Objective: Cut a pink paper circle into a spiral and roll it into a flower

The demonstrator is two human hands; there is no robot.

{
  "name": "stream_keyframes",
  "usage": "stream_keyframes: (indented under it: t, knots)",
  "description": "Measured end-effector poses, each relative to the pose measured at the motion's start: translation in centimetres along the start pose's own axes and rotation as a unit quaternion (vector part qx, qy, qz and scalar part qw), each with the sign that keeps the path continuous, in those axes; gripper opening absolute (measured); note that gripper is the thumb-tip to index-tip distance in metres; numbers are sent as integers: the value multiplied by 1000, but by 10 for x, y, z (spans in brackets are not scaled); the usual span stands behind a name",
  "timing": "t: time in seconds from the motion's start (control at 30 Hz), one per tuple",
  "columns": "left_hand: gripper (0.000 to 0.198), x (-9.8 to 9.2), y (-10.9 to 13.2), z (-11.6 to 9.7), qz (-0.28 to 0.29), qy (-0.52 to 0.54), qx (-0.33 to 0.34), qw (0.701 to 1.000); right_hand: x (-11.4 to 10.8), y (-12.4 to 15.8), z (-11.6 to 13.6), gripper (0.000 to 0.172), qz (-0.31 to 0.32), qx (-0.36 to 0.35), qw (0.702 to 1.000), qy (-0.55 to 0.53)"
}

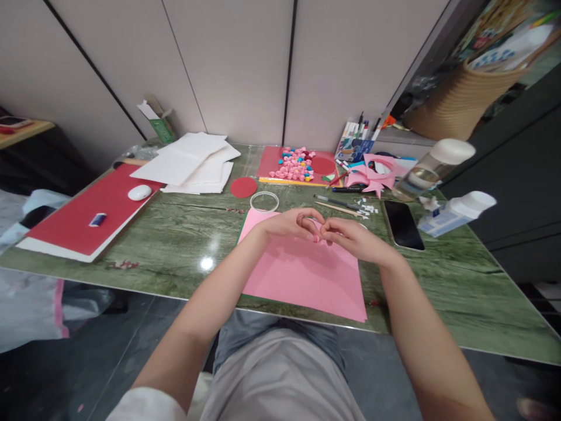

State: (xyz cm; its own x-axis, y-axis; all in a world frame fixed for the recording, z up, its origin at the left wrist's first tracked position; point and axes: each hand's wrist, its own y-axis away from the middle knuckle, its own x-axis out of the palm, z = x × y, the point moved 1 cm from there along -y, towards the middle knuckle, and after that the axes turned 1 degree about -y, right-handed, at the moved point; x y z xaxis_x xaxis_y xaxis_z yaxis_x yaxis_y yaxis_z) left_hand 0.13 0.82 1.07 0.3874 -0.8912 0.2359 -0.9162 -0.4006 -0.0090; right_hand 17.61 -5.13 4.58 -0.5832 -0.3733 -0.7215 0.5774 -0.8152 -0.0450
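Observation:
My left hand (302, 223) and my right hand (350, 235) meet above a pink sheet of paper (307, 278). A small pink piece of paper (316, 238) shows at my left fingertips, which are closed on it. My right thumb and fingers are pinched together right beside it, touching the left fingers; what they hold is mostly hidden. Behind my hands, a pile of small folded paper pieces (295, 162), mostly pink with some blue and yellow, lies on a red sheet (269, 161).
A roll of clear tape (264, 202) and a red paper disc (243, 187) lie left of the pile. White papers (188, 161) and a red board (92, 210) are farther left. At right are a phone (402, 224), a white bottle (458, 213), a clear bottle (432, 169) and pink scraps (372, 172).

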Motion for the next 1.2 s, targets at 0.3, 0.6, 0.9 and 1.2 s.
stream_keyframes:
  t: [0.3,0.6,0.9,1.2]
  knots:
    - [41,5,1,-5,16,-55,-19,998,4,-1,2,21,57,10,998,14]
    - [40,5,1,-1,12,-49,-16,999,5,0,-1,20,56,18,998,34]
    - [41,-7,-3,9,-95,-1,18,995,3,-3,-4,18,-87,57,993,59]
    - [40,-5,0,2,-60,-12,-4,998,4,-6,-3,14,-100,-14,994,50]
